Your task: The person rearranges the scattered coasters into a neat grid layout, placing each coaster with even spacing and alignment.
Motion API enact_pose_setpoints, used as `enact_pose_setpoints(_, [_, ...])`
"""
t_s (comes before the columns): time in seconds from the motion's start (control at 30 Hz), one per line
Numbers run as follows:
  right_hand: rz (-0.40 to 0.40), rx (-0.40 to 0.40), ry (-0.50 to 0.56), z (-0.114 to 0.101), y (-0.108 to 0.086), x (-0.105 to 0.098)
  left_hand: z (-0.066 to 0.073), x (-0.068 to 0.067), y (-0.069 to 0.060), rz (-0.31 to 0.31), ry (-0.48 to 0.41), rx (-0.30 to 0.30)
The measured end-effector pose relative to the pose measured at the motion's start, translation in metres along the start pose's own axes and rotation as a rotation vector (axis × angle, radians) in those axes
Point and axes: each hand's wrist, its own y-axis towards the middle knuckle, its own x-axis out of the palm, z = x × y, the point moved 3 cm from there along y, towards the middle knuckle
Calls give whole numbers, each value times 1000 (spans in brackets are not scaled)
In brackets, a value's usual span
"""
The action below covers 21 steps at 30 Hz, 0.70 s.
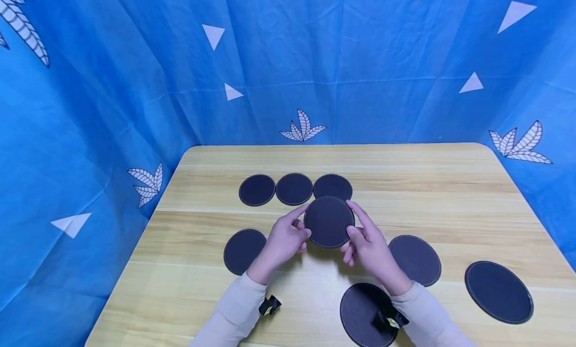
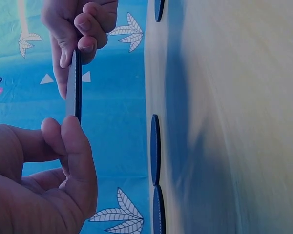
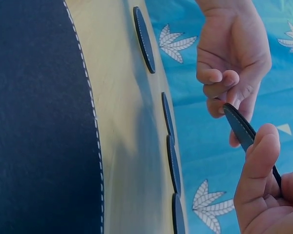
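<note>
Both hands hold a round black coaster [image 1: 329, 222] with stitching around its edge, lifted above the wooden table. My left hand [image 1: 283, 242] pinches its left edge between thumb and fingers. On the opposite side my right hand [image 1: 370, 247] grips the right edge, its index finger along the upper rim. In the left wrist view the raised coaster [image 2: 74, 87] appears almost edge-on between the two hands. A row of three similar coasters lies just beyond it: a left one [image 1: 257, 190], a middle one [image 1: 294, 189] and a right one [image 1: 333, 185], partly hidden by the held coaster.
Another coaster [image 1: 244, 251] lies beside my left wrist. Under my right forearm is a partly covered coaster [image 1: 362, 312]. To the right lie two more, a nearer coaster [image 1: 415, 260] and a farther coaster [image 1: 498, 292]. A blue patterned cloth [image 1: 382, 47] hangs behind the table [image 1: 450, 197].
</note>
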Motion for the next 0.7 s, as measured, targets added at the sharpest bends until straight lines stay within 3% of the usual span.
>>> enact_pose_setpoints(0.27, [-12,-7,-4,-3,4,-6,2,1,7,-21,-25,26])
enact_pose_setpoints(0.7, [-48,6,45,-3,11,-17,9,1,15,-65,58,152])
